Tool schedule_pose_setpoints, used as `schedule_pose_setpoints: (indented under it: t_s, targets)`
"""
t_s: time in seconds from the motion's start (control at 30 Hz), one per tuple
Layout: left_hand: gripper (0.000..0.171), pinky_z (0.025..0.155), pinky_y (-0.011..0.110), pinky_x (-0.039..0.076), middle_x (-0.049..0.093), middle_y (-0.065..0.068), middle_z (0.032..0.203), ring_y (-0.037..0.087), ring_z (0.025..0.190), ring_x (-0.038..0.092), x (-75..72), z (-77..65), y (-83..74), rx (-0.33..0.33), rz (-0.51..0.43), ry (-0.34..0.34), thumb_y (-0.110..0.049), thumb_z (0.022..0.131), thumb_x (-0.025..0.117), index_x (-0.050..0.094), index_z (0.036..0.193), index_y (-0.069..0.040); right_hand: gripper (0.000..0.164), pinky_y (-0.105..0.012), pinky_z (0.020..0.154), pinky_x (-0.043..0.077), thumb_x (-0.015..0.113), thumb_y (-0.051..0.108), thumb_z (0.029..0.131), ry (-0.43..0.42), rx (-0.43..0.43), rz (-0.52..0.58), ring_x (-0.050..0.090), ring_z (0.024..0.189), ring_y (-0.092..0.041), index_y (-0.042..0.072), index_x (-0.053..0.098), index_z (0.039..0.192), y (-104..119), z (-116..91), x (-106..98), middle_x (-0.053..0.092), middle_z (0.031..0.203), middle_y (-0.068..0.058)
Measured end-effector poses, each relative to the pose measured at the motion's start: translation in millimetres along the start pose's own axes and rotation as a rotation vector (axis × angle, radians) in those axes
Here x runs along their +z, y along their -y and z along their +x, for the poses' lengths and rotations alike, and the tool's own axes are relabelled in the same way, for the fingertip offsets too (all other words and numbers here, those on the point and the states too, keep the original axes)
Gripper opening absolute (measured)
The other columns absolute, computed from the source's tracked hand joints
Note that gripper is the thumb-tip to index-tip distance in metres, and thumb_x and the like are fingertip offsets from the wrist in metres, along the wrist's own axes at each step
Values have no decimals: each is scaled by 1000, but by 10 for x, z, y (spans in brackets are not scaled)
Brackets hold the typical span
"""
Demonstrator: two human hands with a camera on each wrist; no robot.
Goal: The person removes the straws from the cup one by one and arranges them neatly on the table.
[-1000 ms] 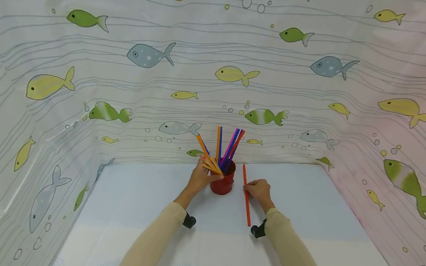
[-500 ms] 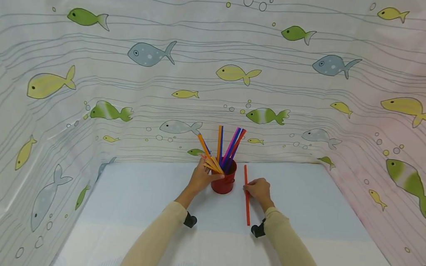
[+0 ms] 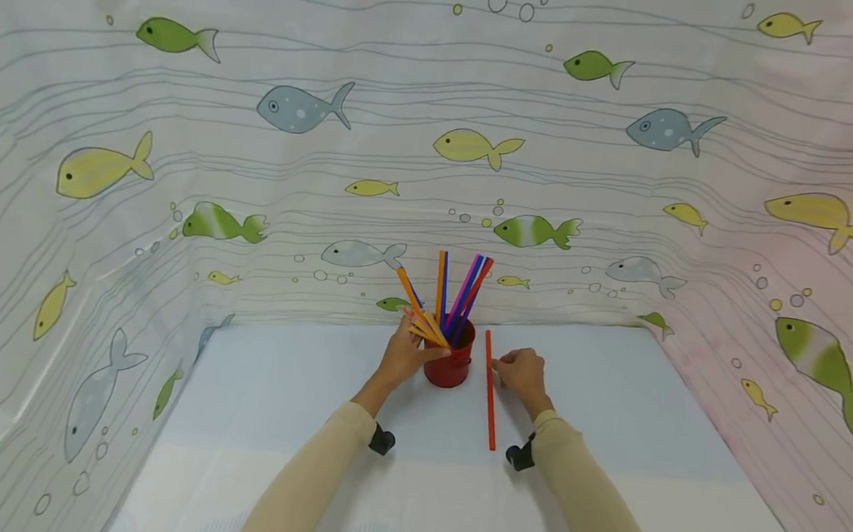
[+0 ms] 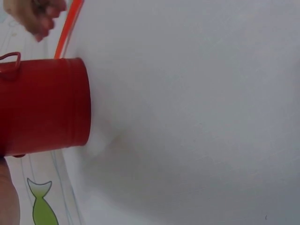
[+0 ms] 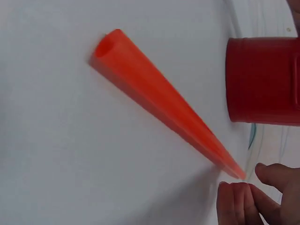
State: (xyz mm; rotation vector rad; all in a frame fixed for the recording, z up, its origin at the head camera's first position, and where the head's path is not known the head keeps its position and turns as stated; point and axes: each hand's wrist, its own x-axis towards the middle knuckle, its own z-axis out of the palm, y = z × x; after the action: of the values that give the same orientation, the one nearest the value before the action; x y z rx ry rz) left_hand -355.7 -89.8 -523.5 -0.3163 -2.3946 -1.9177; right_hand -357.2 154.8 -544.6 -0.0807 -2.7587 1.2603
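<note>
A small red metal bucket (image 3: 446,372) stands upright near the back of the table, holding several straws (image 3: 460,298) in orange, blue, pink and red. My left hand (image 3: 400,356) grips the bucket's left side, its thumb at the front of the rim; leaning orange straws partly hide the fingers. To the right of the bucket, a red-orange straw (image 3: 490,396) lies on the table; the right wrist view shows its hollow end. My right hand (image 3: 523,374) is beside this straw's upper half, thumb and fingers apart, with nothing visible between them in the right wrist view.
A pale cloth (image 3: 294,423) covers the table. Behind and at both sides rises a fish-printed curtain (image 3: 290,180), its back fold just behind the bucket. Black wrist cameras (image 3: 383,440) sit below both hands.
My right hand has let go of the red-orange straw and shifted slightly to the right. That straw's near end has moved a little left. The left hand and bucket look unchanged.
</note>
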Motion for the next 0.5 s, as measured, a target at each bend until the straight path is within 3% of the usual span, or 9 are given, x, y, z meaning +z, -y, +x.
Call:
schedule_pose_setpoints:
  t_s: [0.27, 0.5]
  targets:
    - [93, 111, 36, 32, 44, 4, 149, 15, 139, 36, 1, 19, 49, -3, 3, -9, -27, 76, 84, 27, 149, -20, 21, -29, 57, 57, 74, 17, 87, -120, -169, 132, 69, 63, -18, -1, 74, 97, 314, 238, -193, 73, 85, -13]
    - [95, 111, 37, 33, 43, 6, 150, 17, 139, 36, 13, 27, 61, -14, 23, -13, -31, 75, 84, 27, 150, -21, 23, -31, 64, 59, 74, 15, 87, -116, -229, 247, 72, 68, -21, -2, 73, 102, 579, 383, -241, 73, 90, -15]
